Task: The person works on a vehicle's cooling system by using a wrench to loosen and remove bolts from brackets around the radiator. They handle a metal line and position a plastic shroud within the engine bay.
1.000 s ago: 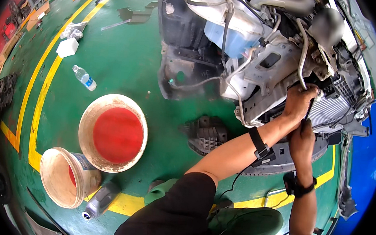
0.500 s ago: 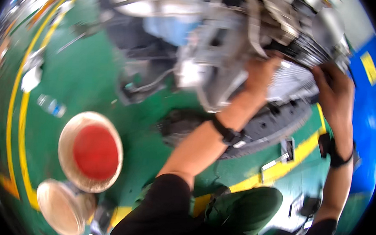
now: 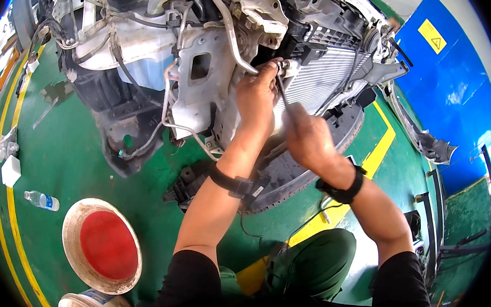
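The front of a stripped car stands before me, with a finned radiator (image 3: 322, 79) and a pale metal pipe (image 3: 232, 34) beside it. Closed at the pipe's lower end, my left hand (image 3: 255, 99) has its fingertips against a small metal fitting (image 3: 288, 68) at the radiator's left edge. What they pinch is mostly hidden. My right hand (image 3: 314, 140), slightly blurred, is wrapped round the lower end of a slim metal wrench (image 3: 283, 88). The wrench slants up to the left fingertips; its upper end is partly covered. Both wrists wear black bands.
Below the radiator, a long black plastic panel (image 3: 295, 177) lies on the green floor. A bucket with red contents (image 3: 66, 237), another bucket (image 3: 81, 305) and a plastic bottle (image 3: 41, 200) stand or lie at left. Black metal bars (image 3: 435, 220) and a blue panel (image 3: 436, 70) are at right.
My view has turned, so the car shows further left. Both hands have left the radiator's top for the pipe end at its left edge, where my right hand now holds the wrench.
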The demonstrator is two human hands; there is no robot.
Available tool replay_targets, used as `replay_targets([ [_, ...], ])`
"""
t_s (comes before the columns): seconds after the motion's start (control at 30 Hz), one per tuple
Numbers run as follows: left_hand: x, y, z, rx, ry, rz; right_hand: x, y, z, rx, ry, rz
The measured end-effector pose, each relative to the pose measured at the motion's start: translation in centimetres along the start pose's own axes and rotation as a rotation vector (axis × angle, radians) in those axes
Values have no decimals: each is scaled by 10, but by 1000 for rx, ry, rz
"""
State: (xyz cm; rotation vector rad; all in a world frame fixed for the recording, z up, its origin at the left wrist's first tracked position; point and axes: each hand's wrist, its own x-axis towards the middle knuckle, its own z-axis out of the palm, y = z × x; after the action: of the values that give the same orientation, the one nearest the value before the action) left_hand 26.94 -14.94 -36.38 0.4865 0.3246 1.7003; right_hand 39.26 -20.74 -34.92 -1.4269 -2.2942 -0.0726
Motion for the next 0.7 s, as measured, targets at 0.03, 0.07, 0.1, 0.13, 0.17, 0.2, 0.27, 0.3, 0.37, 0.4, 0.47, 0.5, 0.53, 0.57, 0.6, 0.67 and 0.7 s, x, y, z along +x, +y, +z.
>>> replay_targets([
  [0.03,-1,0,-1,2,2,19,2,8,-7,-62,-27,-28],
  [0.07,-1,0,-1,5,4,37,6,-2,-29,-63,-94,47],
  [0.1,-1,1,-1,28,7,17,8,-9,-50,-69,-95,42],
  [0.13,0,4,-2,52,13,4,11,-16,-67,-71,-96,30],
  [0.17,1,4,-3,74,20,-14,15,-23,-83,-49,-62,33],
  [0.2,1,4,-4,71,24,-15,20,-30,-98,-28,-30,41],
  [0.27,4,5,-9,61,-37,-35,39,-52,-116,-56,66,80],
  [0.3,6,2,-4,24,-2,-51,49,-48,-119,-119,213,-180],
  [0.37,7,5,-2,-49,10,-160,76,-42,-125,-232,260,-398],
  [0.4,8,8,-1,-75,12,-225,91,-41,-125,-367,274,-424],
  [0.47,6,14,1,-65,21,-267,115,-35,-127,-439,311,-658],
  [0.5,6,15,2,-56,19,-269,124,-36,-129,-444,312,-650],
  [0.53,5,16,3,-47,18,-272,131,-38,-132,-554,196,-583],
  [0.57,5,17,2,-59,-1,-275,138,-40,-136,-661,78,-517],
  [0.6,5,16,2,-62,-6,-279,143,-42,-139,-667,78,-513],
  [0.67,4,12,1,-25,81,-259,149,-43,-143,-893,-44,-769],
  [0.7,5,11,0,-8,70,-255,152,-46,-141,-730,-50,-575],
])
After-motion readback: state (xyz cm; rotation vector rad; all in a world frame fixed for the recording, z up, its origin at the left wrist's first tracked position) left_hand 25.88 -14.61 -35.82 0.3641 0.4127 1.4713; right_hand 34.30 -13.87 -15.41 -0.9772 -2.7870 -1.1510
